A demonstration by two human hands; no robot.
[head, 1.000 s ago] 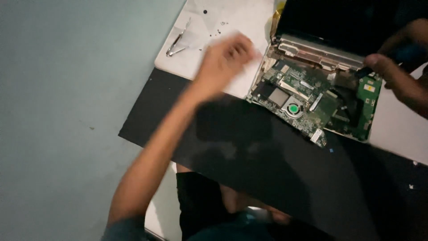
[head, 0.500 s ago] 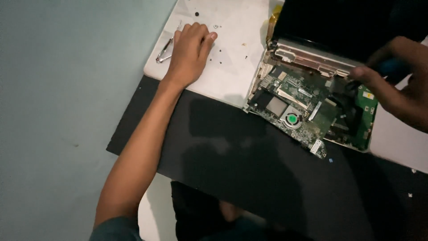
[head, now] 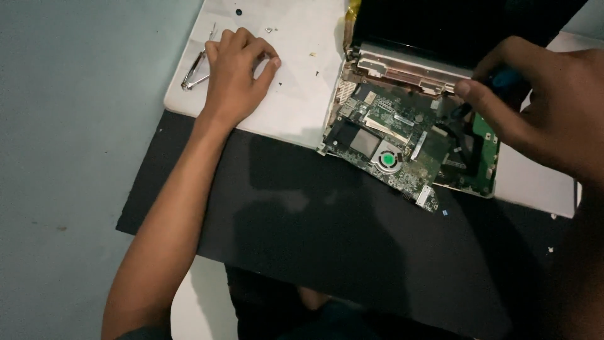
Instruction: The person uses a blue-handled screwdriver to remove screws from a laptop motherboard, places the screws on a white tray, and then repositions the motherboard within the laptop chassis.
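Left hand [head: 236, 72] palm-down, fingers curled on white sheet [head: 296, 94], right hand [head: 541, 101] gripping blue-handled screwdriver [head: 503, 82] over circuit board [head: 402, 145]

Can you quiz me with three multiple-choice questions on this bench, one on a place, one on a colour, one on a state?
1. Where does the left hand rest?
A. on the white sheet
B. on the green circuit board
C. on the black mat

2. What colour is the centre of the round cooling fan on the green circuit board?
A. red
B. green
C. yellow

3. In what state is the small open laptop?
A. closed
B. open with its keyboard in place
C. open with its board laid bare

Answers:
1 A: the palm lies flat on the white sheet, beside the silver metal tweezers.
2 B: the fan hub shows bright green.
3 C: the board shows uncovered below the dark screen, where the right hand holds a blue-handled tool.
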